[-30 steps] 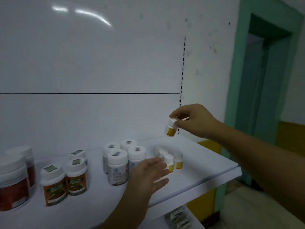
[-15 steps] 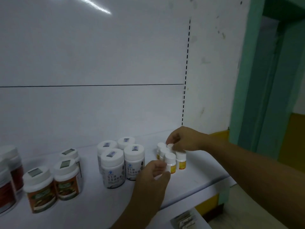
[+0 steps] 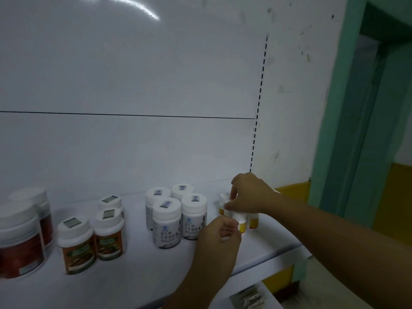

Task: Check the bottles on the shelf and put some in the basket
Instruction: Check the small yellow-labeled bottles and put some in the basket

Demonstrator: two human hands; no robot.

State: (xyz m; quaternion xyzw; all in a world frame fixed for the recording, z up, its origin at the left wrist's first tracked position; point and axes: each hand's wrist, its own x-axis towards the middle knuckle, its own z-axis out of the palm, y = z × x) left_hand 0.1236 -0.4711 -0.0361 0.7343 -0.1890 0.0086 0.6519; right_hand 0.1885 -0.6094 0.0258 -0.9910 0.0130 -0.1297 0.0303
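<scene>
While the right hand (image 3: pixel 249 195) pinches one of the small yellow-labelled bottles (image 3: pixel 253 223) at the shelf's (image 3: pixel 133 275) right end, the left hand (image 3: pixel 219 233) curls beside them, hold unclear; checking appears underway, and lifting one clear upright comes next.

White shelf (image 3: pixel 133 277). White-capped, yellow-labelled small bottles (image 3: pixel 253 223). White mid bottles (image 3: pixel 167 230), blue print. Dark red jars (image 3: pixel 20 250). Teal door frame (image 3: pixel 338 108).

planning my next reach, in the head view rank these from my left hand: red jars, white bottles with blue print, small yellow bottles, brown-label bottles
1. small yellow bottles, right beside the left hand
2. white bottles with blue print, just left
3. brown-label bottles, further left
4. red jars, far left
</scene>
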